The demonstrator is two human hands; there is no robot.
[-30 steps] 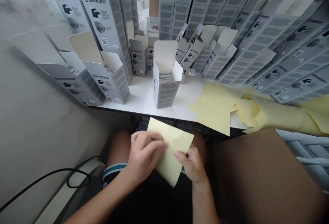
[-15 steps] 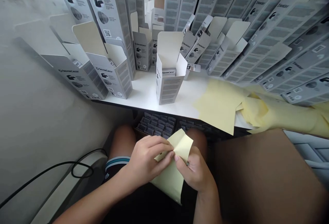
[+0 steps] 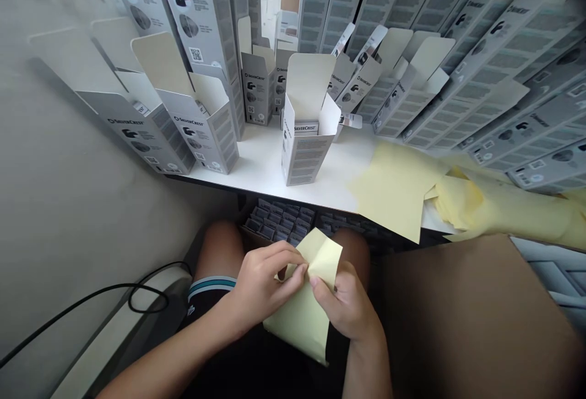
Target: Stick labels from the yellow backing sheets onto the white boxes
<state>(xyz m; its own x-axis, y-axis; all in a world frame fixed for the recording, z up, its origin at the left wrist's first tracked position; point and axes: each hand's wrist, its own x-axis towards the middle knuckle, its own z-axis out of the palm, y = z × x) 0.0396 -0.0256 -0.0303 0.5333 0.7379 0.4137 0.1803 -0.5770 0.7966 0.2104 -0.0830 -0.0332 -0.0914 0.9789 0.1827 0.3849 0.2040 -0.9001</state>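
Note:
Over my lap I hold a pale yellow sheet of paper (image 3: 306, 313) with both hands. My left hand (image 3: 263, 283) pinches its upper part from the left, fingers closed on the fold. My right hand (image 3: 345, 304) grips it from the right, thumb and fingers pressed on the paper. The top of the sheet is bent over between my fingertips. An open grey and white SilverCrest box (image 3: 304, 136) stands upright on the white table (image 3: 256, 170) straight ahead, its lid flap raised.
Several open and closed SilverCrest boxes (image 3: 196, 124) line the table's back and sides. A loose pile of yellow sheets (image 3: 412, 185) lies at the table's right. A brown cardboard box (image 3: 476, 319) sits at my right. A tray of small dark items (image 3: 279, 225) is under the table. A black cable (image 3: 114, 295) loops at left.
A second ago the sheet was held flat and wide. Both hands have since closed together at its top and folded the upper part over; little changed in the last half second.

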